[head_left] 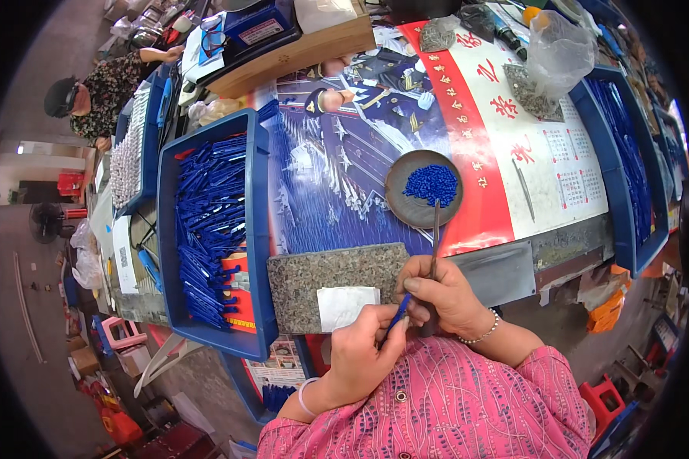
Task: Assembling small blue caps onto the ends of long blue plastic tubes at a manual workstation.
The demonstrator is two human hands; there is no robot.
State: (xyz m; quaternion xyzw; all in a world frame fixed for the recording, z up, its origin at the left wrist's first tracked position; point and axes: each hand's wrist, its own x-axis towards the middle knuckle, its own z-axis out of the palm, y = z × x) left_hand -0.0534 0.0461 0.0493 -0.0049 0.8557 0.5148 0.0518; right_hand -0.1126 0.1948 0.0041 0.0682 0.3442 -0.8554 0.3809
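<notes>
Left hand (360,352): near centre, just above the pink shirt; fingers (390,336) pinched on a small blue pen part (397,311), held upright and close to the body, apparently so its end meets the tool.
Right hand (444,294): just right of the left, touching it; fingers clenched round a thin dark tool (435,229) whose shaft runs away toward the dish. The two hands meet over the near counter edge, which looks like a way to steady fine work.
Blue pen part: between the two hands, near the tool's lower end; whether tool and part touch cannot be told.
Round dish (423,187): grey, on the counter just beyond the right hand, holding a heap of small blue pieces (432,183); set within the tool's reach.
Stone slab (337,284): speckled grey, flat at the near counter edge, left of the hands, with a white square sheet (346,306) on it; seemingly a firm working pad.
Left blue bin (210,229): long tray at the left, full of blue pen bodies (207,222) lying roughly parallel, near the left hand's side.
Right blue bin (628,161): at the far right, also lined with blue parts.
Counter (505,268): covered with a printed poster calendar (513,130), likely as a protective sheet.
Clear plastic bag (559,50): far right, past the dish.
Other person (107,88): seated far left at the same counter, by a tray of pale parts (130,149).
</notes>
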